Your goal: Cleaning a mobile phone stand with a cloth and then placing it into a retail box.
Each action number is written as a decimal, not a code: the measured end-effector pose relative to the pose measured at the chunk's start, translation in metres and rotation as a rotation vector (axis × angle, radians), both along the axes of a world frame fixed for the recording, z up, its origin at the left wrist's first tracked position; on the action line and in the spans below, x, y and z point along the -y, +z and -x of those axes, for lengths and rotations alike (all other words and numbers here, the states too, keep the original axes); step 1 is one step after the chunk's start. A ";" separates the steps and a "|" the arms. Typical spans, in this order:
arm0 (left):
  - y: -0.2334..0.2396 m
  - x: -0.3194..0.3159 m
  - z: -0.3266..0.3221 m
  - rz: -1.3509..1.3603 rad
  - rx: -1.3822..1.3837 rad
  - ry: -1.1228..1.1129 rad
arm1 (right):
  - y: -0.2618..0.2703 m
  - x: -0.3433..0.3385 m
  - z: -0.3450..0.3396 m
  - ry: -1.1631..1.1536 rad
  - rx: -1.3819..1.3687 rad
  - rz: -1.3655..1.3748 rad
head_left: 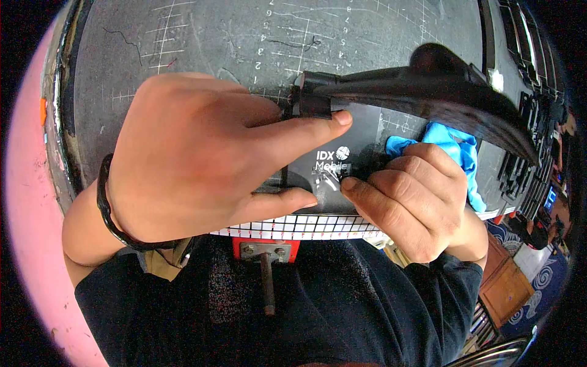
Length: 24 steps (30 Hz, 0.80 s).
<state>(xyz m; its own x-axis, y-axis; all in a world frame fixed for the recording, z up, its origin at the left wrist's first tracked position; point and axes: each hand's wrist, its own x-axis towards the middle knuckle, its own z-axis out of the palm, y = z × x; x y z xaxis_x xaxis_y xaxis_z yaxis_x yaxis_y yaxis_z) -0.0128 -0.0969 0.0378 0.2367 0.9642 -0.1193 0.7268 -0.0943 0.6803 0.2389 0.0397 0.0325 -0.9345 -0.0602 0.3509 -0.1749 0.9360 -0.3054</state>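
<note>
My left hand (197, 147) reaches over a dark grey board with white ruler marks (229, 27). Its forefinger lies against the lower end of a long black curved piece (394, 85); its thumb is apart, over smooth black material (353, 133). The other fingers are mostly hidden. White printed lettering and a round emblem (343, 152) lie on the black material. Just below, a small clear film with white marks (326, 176) partly overlaps the lettering. My right hand (408, 197) has its fingers curled and pinches the film's right edge. A bright blue cloth (447, 137) lies beyond that hand.
A white gridded ruler strip (298, 227) runs along the board's near edge. Below it sticks out a metal rod (267, 284) on a red bracket (237, 247). Loose dark threads (293, 45) lie on the board. Black slotted parts (518, 169) stand at the right.
</note>
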 end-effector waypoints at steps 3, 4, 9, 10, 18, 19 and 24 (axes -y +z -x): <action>0.000 0.001 -0.001 0.085 0.034 0.027 | 0.000 0.001 0.001 -0.007 -0.003 0.005; 0.000 0.001 -0.001 0.084 0.034 0.028 | 0.000 0.001 0.001 -0.007 -0.003 0.005; 0.000 0.002 0.000 0.033 -0.015 0.004 | 0.001 0.000 0.001 0.007 0.009 0.010; 0.000 0.001 0.000 0.034 -0.015 0.005 | 0.000 0.000 0.001 0.008 0.009 0.010; 0.004 -0.001 0.002 0.015 -0.107 -0.040 | -0.001 0.001 -0.001 0.012 -0.006 0.007; 0.004 -0.001 0.002 0.015 -0.107 -0.040 | -0.001 0.001 -0.001 0.012 -0.006 0.007; -0.001 0.001 0.000 0.070 -0.059 0.004 | -0.001 0.001 -0.001 0.011 -0.002 0.005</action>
